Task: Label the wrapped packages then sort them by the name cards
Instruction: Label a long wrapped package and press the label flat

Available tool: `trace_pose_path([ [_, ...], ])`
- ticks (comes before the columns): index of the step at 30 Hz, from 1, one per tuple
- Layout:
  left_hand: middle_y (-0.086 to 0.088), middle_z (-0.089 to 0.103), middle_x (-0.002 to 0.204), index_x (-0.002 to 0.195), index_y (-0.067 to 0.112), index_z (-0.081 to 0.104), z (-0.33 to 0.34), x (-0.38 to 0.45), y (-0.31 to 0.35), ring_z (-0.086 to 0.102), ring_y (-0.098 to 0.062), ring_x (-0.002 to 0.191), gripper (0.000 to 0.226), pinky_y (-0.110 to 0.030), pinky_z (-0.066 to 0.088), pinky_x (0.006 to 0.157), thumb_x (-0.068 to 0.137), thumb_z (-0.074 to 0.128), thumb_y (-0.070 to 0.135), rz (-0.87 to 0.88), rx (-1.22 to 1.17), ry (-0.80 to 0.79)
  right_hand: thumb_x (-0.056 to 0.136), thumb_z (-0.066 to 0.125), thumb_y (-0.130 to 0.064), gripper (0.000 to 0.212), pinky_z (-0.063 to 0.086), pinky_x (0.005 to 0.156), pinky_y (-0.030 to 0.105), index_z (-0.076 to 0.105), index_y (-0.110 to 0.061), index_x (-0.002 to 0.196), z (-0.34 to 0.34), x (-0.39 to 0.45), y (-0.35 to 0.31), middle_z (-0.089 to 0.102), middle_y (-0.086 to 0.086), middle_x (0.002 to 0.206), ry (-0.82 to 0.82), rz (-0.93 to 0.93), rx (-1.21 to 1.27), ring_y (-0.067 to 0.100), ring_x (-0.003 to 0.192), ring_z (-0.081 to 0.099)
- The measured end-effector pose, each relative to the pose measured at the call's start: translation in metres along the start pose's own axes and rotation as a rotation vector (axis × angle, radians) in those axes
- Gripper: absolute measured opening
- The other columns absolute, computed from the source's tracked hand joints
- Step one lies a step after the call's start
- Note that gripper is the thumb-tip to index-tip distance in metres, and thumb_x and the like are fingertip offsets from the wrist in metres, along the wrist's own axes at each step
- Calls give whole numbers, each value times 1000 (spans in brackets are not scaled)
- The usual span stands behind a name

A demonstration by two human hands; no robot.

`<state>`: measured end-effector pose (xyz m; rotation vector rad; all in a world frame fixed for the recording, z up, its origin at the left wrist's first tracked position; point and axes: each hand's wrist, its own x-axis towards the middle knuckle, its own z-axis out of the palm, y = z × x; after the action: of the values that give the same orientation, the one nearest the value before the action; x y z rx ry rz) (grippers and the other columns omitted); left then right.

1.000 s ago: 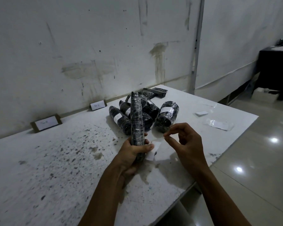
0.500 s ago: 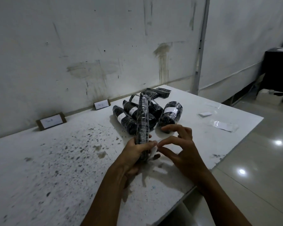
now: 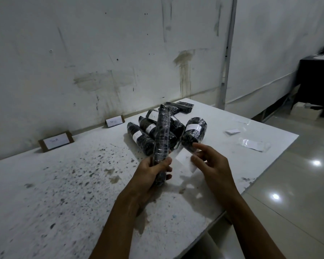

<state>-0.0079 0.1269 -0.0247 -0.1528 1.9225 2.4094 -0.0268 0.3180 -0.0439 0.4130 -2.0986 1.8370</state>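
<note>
My left hand [image 3: 153, 171] grips the lower end of a long black wrapped package [image 3: 162, 135] and holds it upright above the table. My right hand [image 3: 209, 165] pinches a white label [image 3: 185, 159] just to the right of that package. Behind them lies a pile of black wrapped packages [image 3: 194, 130], several bearing white labels. Two name cards lean against the wall, one at the left [image 3: 56, 141] and one nearer the pile [image 3: 114, 121].
The white table [image 3: 64, 193] is speckled with dark stains; its right edge runs diagonally above a glossy tiled floor. Loose label sheets [image 3: 253, 144] and a small white slip [image 3: 232, 131] lie at the table's right. A dark cabinet [image 3: 316, 81] stands far right.
The label is now spread out between the package and my right hand, which has moved slightly right and away from the package. My left hand keeps the package upright.
</note>
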Motion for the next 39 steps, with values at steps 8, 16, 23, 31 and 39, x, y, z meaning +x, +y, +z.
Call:
trace_pose_path([
  [8, -11, 76, 112, 119, 9, 64, -1, 1, -3, 75, -27, 97, 28, -40, 59, 78, 92, 65, 4, 57, -52, -7, 97, 61, -9, 13, 50, 65, 15, 74, -6, 99, 12, -4, -13, 72, 3, 85, 4, 209, 300, 8, 75, 66],
  [16, -8, 76, 86, 108, 9, 71, -2, -2, 1, 70, -22, 72, 54, -38, 59, 66, 64, 86, 36, 194, 28, 146, 95, 64, -4, 15, 48, 67, 20, 71, -14, 86, 17, -11, -4, 65, -3, 76, -62, 147, 123, 10, 72, 59],
  [23, -1, 74, 75, 97, 9, 71, -2, -1, -2, 73, -16, 69, 23, -40, 62, 66, 79, 84, 17, 136, 128, 92, 95, 64, -5, 13, 49, 71, 18, 71, -15, 90, 18, -12, -3, 67, -2, 83, -77, 85, 40, 10, 77, 61],
  [31, -6, 74, 76, 94, 7, 69, -3, 0, 0, 73, -19, 72, 13, -36, 58, 61, 84, 77, 3, 135, 44, 87, 96, 64, -5, 16, 45, 67, 15, 71, -17, 88, 18, -11, -2, 65, -9, 78, -63, 97, 43, 5, 73, 58],
  [39, -10, 74, 72, 82, 5, 73, 8, 5, -3, 72, -20, 59, 9, -31, 59, 52, 82, 79, -1, 208, 10, 272, 94, 66, -6, 18, 46, 65, 17, 71, -18, 83, 20, -10, -3, 65, -10, 72, -48, 121, 56, 8, 70, 59],
])
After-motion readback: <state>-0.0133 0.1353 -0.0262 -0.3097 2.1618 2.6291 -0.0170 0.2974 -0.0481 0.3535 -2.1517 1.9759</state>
